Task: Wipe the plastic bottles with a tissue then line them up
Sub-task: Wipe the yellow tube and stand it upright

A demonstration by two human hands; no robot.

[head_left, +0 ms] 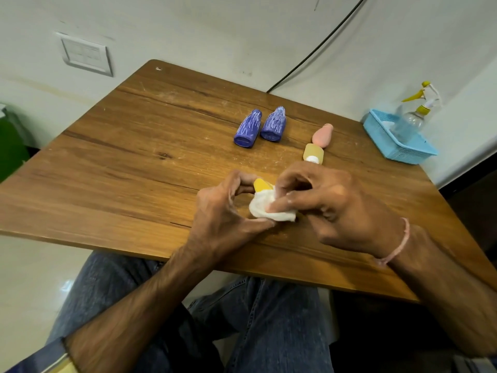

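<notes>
A small yellow bottle (261, 185) is held just above the near middle of the wooden table (134, 162), its long axis running from the upper left down toward the lower right; only its upper-left end shows, the rest is wrapped in a white tissue (265, 208). The left hand (226, 211) comes up from the lower left with the forearm crossing the table's near edge, fingers curled around the exposed yellow end and the thumb reaching under the tissue, so it pinches the bottle. The right hand (330, 203) comes in from the right, wrist wearing a thin pink thread band (400, 243), its fingers bent and pressed onto the tissue, gripping it against the bottle. Farther back on the table two purple bottles (248, 127) lie side by side, nearly touching, their flat bases toward the person and their narrow tops pointing away. To their right a pink bottle (322, 135) lies with its narrow end away, and just in front of it a tan bottle (314, 154) with a white cap lies in line with it, cap toward the person. At the far right edge sits a blue basket (403, 149) holding a clear spray bottle (411, 119) with a yellow nozzle.
</notes>
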